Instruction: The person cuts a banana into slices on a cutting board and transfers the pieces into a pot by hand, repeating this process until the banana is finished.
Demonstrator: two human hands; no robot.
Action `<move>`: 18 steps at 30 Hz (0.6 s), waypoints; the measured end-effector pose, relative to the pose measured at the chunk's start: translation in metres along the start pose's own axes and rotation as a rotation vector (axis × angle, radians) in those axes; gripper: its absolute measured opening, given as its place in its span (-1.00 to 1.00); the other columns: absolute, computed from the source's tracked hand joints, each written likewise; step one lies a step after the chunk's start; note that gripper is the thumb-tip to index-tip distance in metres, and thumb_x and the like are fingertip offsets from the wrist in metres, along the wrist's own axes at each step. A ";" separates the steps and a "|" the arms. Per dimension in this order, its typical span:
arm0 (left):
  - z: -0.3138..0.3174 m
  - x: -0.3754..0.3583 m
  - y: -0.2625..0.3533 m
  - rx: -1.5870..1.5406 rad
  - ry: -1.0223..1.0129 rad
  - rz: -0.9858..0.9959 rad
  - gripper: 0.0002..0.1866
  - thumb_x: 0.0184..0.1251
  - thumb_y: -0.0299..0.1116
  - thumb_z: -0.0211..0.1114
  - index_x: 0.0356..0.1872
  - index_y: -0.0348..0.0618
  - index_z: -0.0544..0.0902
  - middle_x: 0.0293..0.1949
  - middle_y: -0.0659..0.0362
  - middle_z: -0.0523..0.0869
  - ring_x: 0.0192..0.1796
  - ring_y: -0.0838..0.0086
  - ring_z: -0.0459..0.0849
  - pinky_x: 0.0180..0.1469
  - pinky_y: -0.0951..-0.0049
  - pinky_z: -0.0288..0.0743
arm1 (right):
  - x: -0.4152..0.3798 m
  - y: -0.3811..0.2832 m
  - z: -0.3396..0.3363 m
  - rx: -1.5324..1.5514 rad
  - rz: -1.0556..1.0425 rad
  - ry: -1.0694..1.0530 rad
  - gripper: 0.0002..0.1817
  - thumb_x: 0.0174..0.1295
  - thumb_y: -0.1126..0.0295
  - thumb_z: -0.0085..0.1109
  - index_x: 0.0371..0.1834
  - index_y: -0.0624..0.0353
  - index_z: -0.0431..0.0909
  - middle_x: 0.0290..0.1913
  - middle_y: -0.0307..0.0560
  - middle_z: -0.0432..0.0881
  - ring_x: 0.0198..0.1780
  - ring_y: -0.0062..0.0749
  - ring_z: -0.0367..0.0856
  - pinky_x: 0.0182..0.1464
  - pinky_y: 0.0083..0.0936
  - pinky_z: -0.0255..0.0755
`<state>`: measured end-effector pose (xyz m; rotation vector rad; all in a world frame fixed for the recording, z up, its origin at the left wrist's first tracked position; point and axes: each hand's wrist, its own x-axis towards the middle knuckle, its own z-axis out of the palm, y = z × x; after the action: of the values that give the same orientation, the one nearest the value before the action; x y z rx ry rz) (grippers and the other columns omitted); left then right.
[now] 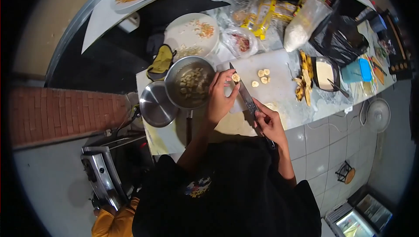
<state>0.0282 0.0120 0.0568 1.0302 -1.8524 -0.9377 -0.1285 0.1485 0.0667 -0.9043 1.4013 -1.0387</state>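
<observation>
The left hand's grip (225,89) pinches a pale round banana slice (236,77); the right hand's grip (269,125) closes around a dark-bladed knife (249,101).

The person wears a loose black T-shirt (244,189) filling the lower middle of the frame, with a small, blurred multicoloured print (199,187) including white and blue. Its short, wide sleeves leave both forearms bare.
</observation>
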 end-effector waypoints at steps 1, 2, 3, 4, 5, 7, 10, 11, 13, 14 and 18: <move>-0.009 0.001 0.002 0.013 0.036 0.002 -0.57 0.21 -0.54 0.42 0.14 -0.20 0.61 -0.07 0.06 0.69 -0.04 0.34 0.70 -0.09 0.41 0.60 | 0.003 -0.005 0.003 -0.058 -0.051 -0.018 -0.52 0.46 0.56 0.01 0.44 0.16 0.41 -0.44 -0.26 0.58 -0.48 -0.68 0.41 -0.42 -0.64 0.34; -0.018 0.001 0.004 0.026 0.073 0.005 -0.60 0.22 -0.54 0.42 0.11 -0.20 0.63 -0.08 0.05 0.69 -0.05 0.36 0.70 -0.10 0.41 0.60 | 0.007 -0.009 0.007 -0.060 -0.058 -0.039 -0.52 0.46 0.56 0.01 0.44 0.16 0.41 -0.44 -0.26 0.58 -0.48 -0.68 0.41 -0.42 -0.64 0.34; -0.027 0.003 0.006 0.037 0.093 0.004 -0.60 0.22 -0.54 0.42 0.11 -0.20 0.63 -0.08 0.05 0.69 -0.05 0.36 0.70 -0.10 0.41 0.60 | 0.011 -0.014 0.013 -0.098 -0.102 -0.058 -0.51 0.45 0.56 0.03 0.44 0.16 0.41 -0.46 -0.21 0.59 -0.50 -0.64 0.42 -0.40 -0.61 0.37; -0.037 0.004 0.007 0.052 0.119 -0.002 -0.64 0.23 -0.54 0.41 0.07 -0.20 0.66 -0.07 0.05 0.69 -0.05 0.35 0.70 -0.12 0.42 0.60 | 0.016 -0.017 0.018 -0.136 -0.145 -0.076 -0.51 0.44 0.56 0.04 0.44 0.16 0.41 -0.48 -0.17 0.60 -0.52 -0.61 0.43 -0.39 -0.58 0.39; -0.046 0.005 0.006 0.066 0.145 -0.009 -0.68 0.24 -0.54 0.40 0.04 -0.21 0.68 -0.07 0.05 0.69 -0.06 0.35 0.70 -0.13 0.43 0.60 | 0.020 -0.017 0.022 -0.140 -0.152 -0.096 -0.51 0.44 0.56 0.04 0.44 0.16 0.41 -0.48 -0.17 0.60 -0.52 -0.61 0.43 -0.39 -0.58 0.39; -0.063 0.004 -0.002 0.091 0.172 0.005 -0.71 0.25 -0.53 0.39 0.02 -0.21 0.69 -0.06 0.05 0.69 -0.06 0.34 0.71 -0.13 0.43 0.60 | 0.029 -0.018 0.029 -0.277 -0.181 -0.136 -0.50 0.41 0.56 0.07 0.43 0.13 0.42 -0.55 -0.02 0.57 -0.57 -0.53 0.43 -0.37 -0.56 0.41; -0.078 -0.004 -0.022 0.078 0.205 0.018 -0.74 0.27 -0.52 0.37 -0.01 -0.18 0.71 -0.05 0.06 0.69 -0.05 0.31 0.72 -0.12 0.43 0.61 | 0.035 -0.025 0.040 -0.333 -0.268 -0.144 -0.49 0.41 0.57 0.08 0.44 0.07 0.44 -0.57 -0.33 0.39 -0.55 -0.76 0.22 -0.49 -0.69 0.19; -0.080 -0.009 -0.029 0.120 0.201 -0.031 -0.75 0.28 -0.50 0.36 -0.01 -0.16 0.71 -0.04 0.05 0.69 -0.04 0.30 0.72 -0.08 0.40 0.61 | 0.037 -0.023 0.044 -0.294 -0.288 -0.124 -0.48 0.39 0.57 0.09 0.43 0.09 0.44 -0.57 -0.30 0.36 -0.55 -0.74 0.20 -0.50 -0.68 0.18; -0.085 -0.015 -0.039 0.158 0.199 -0.078 -0.75 0.28 -0.49 0.35 -0.02 -0.15 0.72 -0.03 0.04 0.69 -0.02 0.29 0.72 -0.04 0.38 0.61 | 0.040 -0.024 0.043 -0.308 -0.297 -0.117 -0.49 0.40 0.56 0.09 0.43 0.08 0.44 -0.57 -0.30 0.36 -0.56 -0.74 0.19 -0.50 -0.68 0.18; -0.087 -0.017 -0.044 0.224 0.211 -0.074 -0.76 0.29 -0.47 0.35 -0.02 -0.15 0.72 -0.02 0.04 0.70 -0.01 0.27 0.72 -0.01 0.35 0.60 | 0.040 -0.024 0.042 -0.318 -0.301 -0.101 -0.49 0.40 0.56 0.09 0.43 0.08 0.44 -0.56 -0.31 0.37 -0.56 -0.75 0.19 -0.50 -0.67 0.17; -0.086 -0.015 -0.039 0.236 0.227 -0.142 -0.76 0.30 -0.41 0.34 -0.02 -0.13 0.72 -0.01 0.03 0.71 0.00 0.24 0.72 0.08 0.31 0.57 | 0.037 -0.029 0.026 -0.379 -0.233 -0.028 -0.48 0.37 0.54 0.07 0.43 0.10 0.43 -0.46 0.18 0.60 -0.60 -0.53 0.34 -0.44 -0.53 0.37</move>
<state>0.1218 -0.0087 0.0532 1.3685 -1.7444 -0.6600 -0.1068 0.1018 0.0828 -1.3802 1.5227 -0.9395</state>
